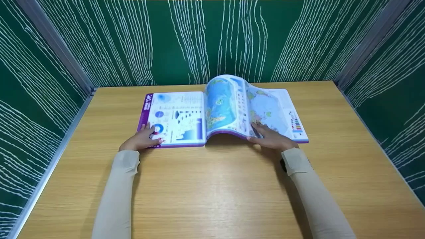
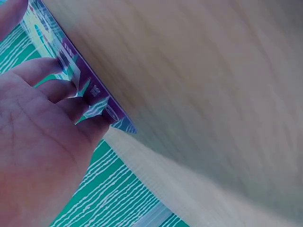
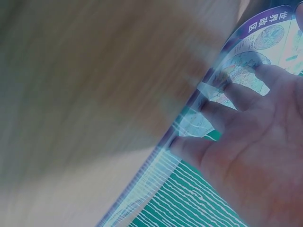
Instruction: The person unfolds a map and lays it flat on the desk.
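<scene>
A large glossy map booklet [image 1: 192, 122] with purple edges lies spread open on the table. Charts fill its left part; the middle arches up in a curl showing a blue map, and a pale world map covers the right part. My left hand [image 1: 141, 138] rests on the lower left corner, its fingers spread over the printed surface. In the left wrist view, the fingertips of that hand [image 2: 42, 118] lie along the purple border. My right hand [image 1: 274, 137] touches the right part, thumb at the curl's lower edge. The right wrist view shows its fingers [image 3: 220, 113] spread across the sheet.
The wooden table [image 1: 212, 192] extends in front of and around the booklet. Green panels with white wavy lines [image 1: 212, 39] enclose the back and both sides, joined by grey corner posts [image 1: 372, 43]. Long beige sleeves [image 1: 116, 196] cover both forearms.
</scene>
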Demonstrator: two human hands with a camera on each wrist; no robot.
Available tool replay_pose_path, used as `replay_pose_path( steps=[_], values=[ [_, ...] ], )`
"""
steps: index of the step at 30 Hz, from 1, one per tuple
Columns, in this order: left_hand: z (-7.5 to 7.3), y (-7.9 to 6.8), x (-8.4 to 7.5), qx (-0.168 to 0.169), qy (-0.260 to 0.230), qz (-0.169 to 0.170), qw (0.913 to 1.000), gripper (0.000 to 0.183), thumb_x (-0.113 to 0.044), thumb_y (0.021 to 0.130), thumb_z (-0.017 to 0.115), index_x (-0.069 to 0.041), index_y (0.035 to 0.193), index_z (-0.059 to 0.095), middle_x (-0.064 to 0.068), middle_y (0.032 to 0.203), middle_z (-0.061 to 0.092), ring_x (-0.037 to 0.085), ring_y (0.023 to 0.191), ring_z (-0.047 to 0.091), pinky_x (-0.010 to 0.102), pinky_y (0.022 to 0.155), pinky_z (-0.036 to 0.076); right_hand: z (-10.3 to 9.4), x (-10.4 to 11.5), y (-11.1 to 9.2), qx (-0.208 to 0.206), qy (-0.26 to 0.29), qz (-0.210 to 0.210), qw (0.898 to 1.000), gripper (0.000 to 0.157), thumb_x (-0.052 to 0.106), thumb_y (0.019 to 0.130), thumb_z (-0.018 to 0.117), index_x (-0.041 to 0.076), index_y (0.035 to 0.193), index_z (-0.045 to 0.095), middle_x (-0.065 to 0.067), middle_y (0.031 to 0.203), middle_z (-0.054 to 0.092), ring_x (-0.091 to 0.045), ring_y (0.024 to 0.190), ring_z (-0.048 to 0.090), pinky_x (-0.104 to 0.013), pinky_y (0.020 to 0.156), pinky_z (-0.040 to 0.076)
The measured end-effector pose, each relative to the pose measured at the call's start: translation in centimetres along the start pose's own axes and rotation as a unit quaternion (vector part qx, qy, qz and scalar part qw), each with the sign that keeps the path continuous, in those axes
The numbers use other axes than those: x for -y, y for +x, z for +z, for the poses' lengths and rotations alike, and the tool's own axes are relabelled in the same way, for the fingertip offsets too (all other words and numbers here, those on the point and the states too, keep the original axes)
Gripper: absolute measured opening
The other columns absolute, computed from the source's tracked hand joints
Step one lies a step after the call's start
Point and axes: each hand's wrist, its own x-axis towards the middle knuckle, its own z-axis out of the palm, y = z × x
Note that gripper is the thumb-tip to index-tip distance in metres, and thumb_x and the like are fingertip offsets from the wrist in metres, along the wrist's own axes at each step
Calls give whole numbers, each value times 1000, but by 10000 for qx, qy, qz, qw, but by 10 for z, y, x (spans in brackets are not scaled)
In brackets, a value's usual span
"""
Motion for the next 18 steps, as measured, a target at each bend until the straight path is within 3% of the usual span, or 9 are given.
replay_pose_path(
  steps=[18],
  values=[
    [-6,-3,6,95,-255,-158,9995,86,-48,92,58,-19,155,7,6,161,-18,32,146,-22,62,115,-8,-5,-7,-4,10,-283,400,9988,94,82,79,40,38,154,5,-6,163,-5,-38,149,-7,-71,112,3]
  ],
)
